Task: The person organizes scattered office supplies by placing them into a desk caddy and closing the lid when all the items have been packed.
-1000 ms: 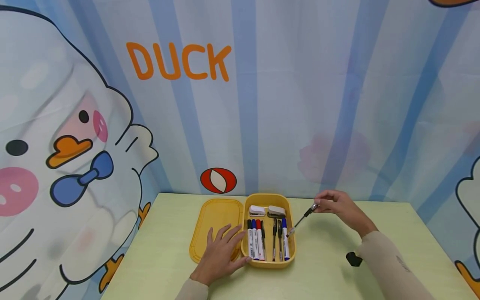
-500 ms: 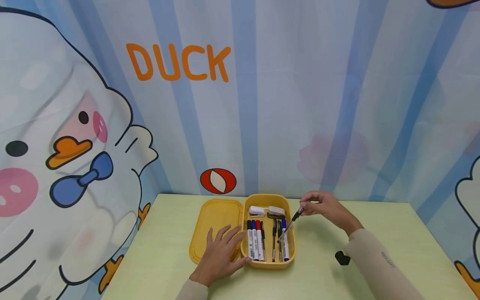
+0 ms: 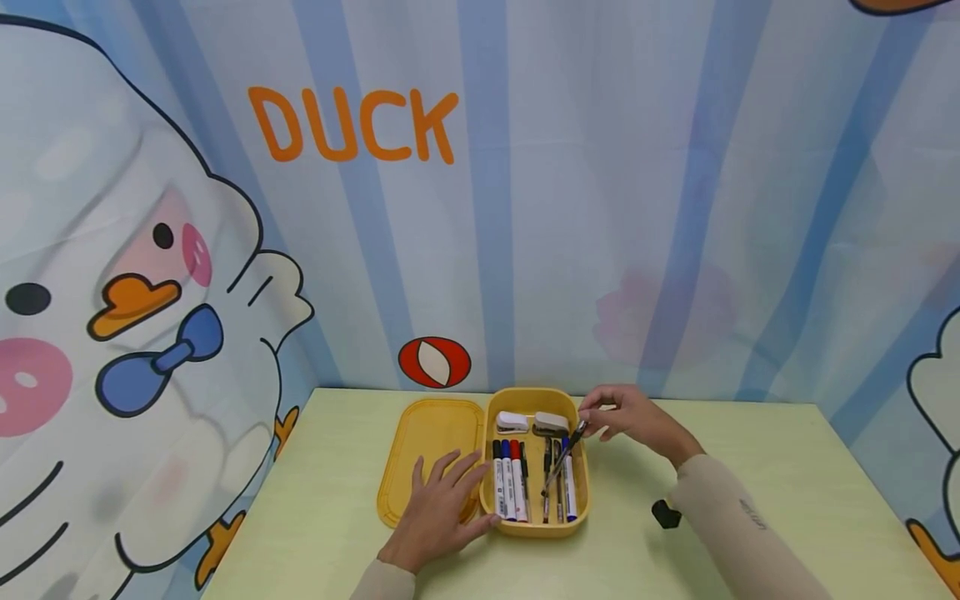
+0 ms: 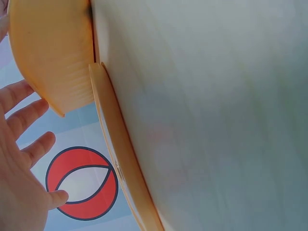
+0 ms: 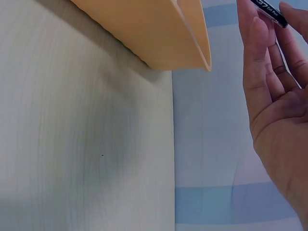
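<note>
My right hand (image 3: 630, 421) pinches a black gel pen (image 3: 576, 435) near its capped end, with the pen slanting down and left over the box. Dark lettering-printed barrel and fingers of that hand show in the right wrist view, where the gel pen (image 5: 270, 12) is partly cut off. The yellow box (image 3: 534, 528) holds several whiteboard markers (image 3: 508, 492), several pens (image 3: 547, 492) and two small staplers (image 3: 512, 422). My left hand (image 3: 438, 508) has spread, straight fingers, over the lid and at the box's left side. In the left wrist view its fingertips are at the box wall (image 4: 53, 53).
A yellow lid (image 3: 427, 417) lies flat on the pale table (image 3: 315, 517), left of the box. Behind the table's far edge hangs a curtain (image 3: 555, 208) with a duck print. A black object (image 3: 666, 514) is at the right sleeve.
My right hand has moved left with the gel pen, from beside the box to its right rim, bringing the pen's tip over the middle pens. The left hand has stayed in place.
</note>
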Demonstrator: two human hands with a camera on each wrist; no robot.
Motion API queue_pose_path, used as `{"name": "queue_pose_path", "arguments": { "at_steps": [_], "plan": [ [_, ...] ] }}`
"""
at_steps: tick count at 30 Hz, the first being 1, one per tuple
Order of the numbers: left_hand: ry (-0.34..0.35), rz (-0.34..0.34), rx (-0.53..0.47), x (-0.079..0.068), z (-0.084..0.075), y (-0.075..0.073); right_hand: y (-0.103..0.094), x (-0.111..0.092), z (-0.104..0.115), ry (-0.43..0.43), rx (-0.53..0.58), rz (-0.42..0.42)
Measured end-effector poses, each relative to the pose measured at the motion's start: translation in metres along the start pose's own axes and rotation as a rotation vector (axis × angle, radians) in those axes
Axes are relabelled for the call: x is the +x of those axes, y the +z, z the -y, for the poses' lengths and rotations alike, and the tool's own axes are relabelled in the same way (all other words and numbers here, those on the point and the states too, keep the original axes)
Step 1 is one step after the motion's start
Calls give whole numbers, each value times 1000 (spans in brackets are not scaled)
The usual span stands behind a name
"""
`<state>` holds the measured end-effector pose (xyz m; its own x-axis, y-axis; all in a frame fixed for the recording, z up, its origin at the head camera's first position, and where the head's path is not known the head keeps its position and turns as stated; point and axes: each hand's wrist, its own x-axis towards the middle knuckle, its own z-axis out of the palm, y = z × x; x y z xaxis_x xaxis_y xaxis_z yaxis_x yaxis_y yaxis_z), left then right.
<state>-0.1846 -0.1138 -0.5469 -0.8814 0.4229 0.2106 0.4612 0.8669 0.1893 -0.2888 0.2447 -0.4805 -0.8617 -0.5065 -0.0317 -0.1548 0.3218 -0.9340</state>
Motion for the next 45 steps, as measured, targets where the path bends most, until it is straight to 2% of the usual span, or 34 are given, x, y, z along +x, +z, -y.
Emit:
{"name": "queue_pose_path", "arguments": {
  "at_steps": [14, 23, 30, 45],
  "plan": [
    [14, -26, -12, 0, 1, 2, 12, 12, 4, 7, -16, 34],
    [-4, -1, -4, 1, 0, 0, 18, 17, 7, 22, -40, 46],
    [-1, -7, 2, 0, 1, 1, 21, 19, 8, 27, -51, 59],
    [-9, 2, 5, 0, 0, 1, 25, 23, 9, 17, -25, 68]
  ]
}}
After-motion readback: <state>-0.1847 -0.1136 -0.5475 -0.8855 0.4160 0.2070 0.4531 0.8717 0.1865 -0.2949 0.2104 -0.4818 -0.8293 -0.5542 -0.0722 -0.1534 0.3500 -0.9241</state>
